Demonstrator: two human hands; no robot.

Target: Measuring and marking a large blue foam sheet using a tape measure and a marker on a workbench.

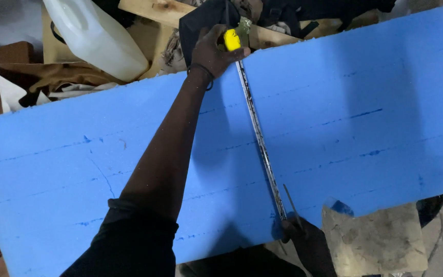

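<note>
Blue foam board, rigid, long, lying across the whole view with faint darker lines running along its length. Across it, from far edge to near edge, a metal tape measure blade pulled out flat on the foam.

My left hand: at the far edge of the board, closed around the yellow tape measure case, thumb over its top, wrist bearing a thin dark band. Sleeve black, pushed up past the elbow.

My right hand: at the near edge, in shadow, fingers closed on a thin pencil-like marker just beside the end of the blade; the grip itself is dim.

Beyond the board: white plastic jug, wooden planks, brown cloth, a dark bag. Near the right hand: a worn stone-coloured block.
</note>
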